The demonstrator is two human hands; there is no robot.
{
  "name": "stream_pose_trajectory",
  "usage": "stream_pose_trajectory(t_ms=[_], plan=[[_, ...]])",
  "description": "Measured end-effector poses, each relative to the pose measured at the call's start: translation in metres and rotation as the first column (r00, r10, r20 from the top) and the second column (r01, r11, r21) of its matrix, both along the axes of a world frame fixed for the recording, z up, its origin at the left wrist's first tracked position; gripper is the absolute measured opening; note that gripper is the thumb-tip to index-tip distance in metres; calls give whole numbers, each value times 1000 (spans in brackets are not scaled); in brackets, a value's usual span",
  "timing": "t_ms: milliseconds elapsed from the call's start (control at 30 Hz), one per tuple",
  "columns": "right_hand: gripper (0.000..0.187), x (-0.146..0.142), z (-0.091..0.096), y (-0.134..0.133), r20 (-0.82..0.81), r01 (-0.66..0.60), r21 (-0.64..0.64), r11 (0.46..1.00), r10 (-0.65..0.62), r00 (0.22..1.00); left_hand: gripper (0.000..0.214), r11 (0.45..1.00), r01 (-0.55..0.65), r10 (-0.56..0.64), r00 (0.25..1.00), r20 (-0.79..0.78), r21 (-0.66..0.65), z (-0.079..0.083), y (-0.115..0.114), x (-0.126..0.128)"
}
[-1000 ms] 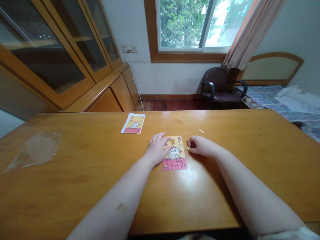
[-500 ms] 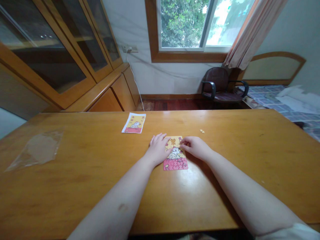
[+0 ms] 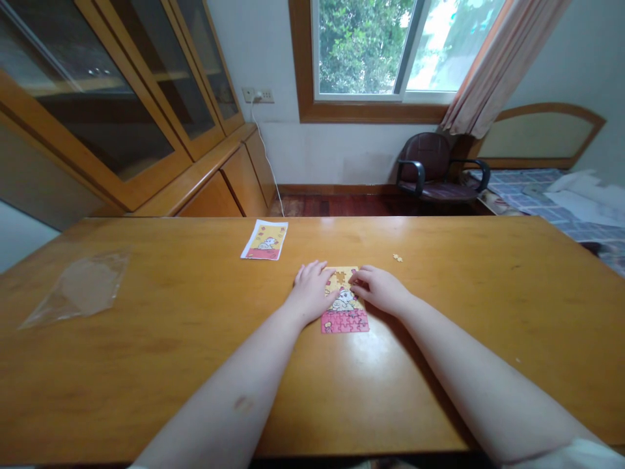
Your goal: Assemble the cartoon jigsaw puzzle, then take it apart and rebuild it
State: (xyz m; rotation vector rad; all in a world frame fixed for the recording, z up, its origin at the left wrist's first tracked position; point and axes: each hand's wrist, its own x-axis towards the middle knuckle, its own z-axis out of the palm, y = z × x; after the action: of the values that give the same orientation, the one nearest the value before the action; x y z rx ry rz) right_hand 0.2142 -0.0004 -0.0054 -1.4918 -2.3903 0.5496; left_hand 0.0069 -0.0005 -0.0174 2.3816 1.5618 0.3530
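A jigsaw puzzle lies on the table in front of me, pink at the bottom and yellow at the top, with a white cartoon animal in the middle. A gap near its top shows the wood beneath. My left hand rests flat over the puzzle's left edge, fingers spread. On the right edge, my right hand touches the puzzle with bent fingers, thumb and fingertips apart; I see no piece between them. Beyond that hand lie small loose puzzle pieces.
A picture card with the same design lies at the back of the wooden table. At the left is a clear plastic bag. Past the table stand a glass-door cabinet, an office chair and a bed.
The view has shifted slightly. My right hand's fingers have shifted a little over the puzzle's right edge. My left hand stays in place, and the gap is still there.
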Motion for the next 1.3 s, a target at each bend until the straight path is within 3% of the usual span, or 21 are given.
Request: stream_pose_trajectory(t_ms=[433, 700, 1300], plan=[[18, -11, -4, -1, 30, 57, 85, 995, -60, 998, 43, 998, 20, -22, 999, 49, 53, 3, -1, 2], [26, -2, -1, -4, 81, -74, 129, 989, 64, 995, 33, 997, 6, -12, 996, 87, 78, 6, -1, 1], [25, -5, 0, -5, 72, -123, 149, 981, 113, 991, 15, 995, 55, -64, 990, 125, 79, 7, -2, 1]])
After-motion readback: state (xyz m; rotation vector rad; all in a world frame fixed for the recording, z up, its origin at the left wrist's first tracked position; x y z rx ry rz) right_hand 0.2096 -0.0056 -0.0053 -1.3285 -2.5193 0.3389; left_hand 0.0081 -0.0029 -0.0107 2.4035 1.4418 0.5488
